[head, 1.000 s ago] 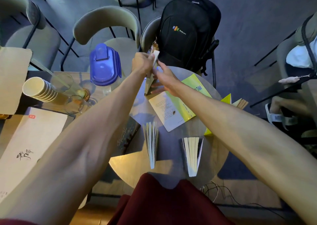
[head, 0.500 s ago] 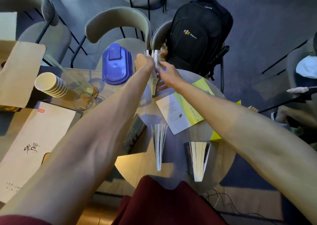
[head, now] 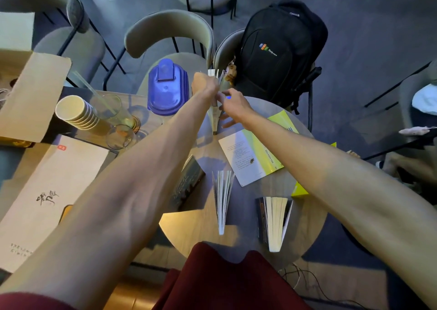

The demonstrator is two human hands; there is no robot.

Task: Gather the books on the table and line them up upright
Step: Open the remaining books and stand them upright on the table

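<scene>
On the round table a thin book stands upright at the far side, pages fanned at its top. My left hand grips its upper part, and my right hand holds it from the right, fingers spread low beside it. Two more books stand upright and fanned open nearer me: a thin one and a thicker one. A yellow-green book lies flat and open under my right forearm. A dark book lies flat, half hidden by my left forearm.
A blue-lidded jug, two glasses and stacked paper cups stand left of the books. Paper menus lie on the left table. A black backpack sits on a chair behind the round table.
The view has shifted slightly. Both hands stay on the far upright book, whose pages have fanned a little more at the top.
</scene>
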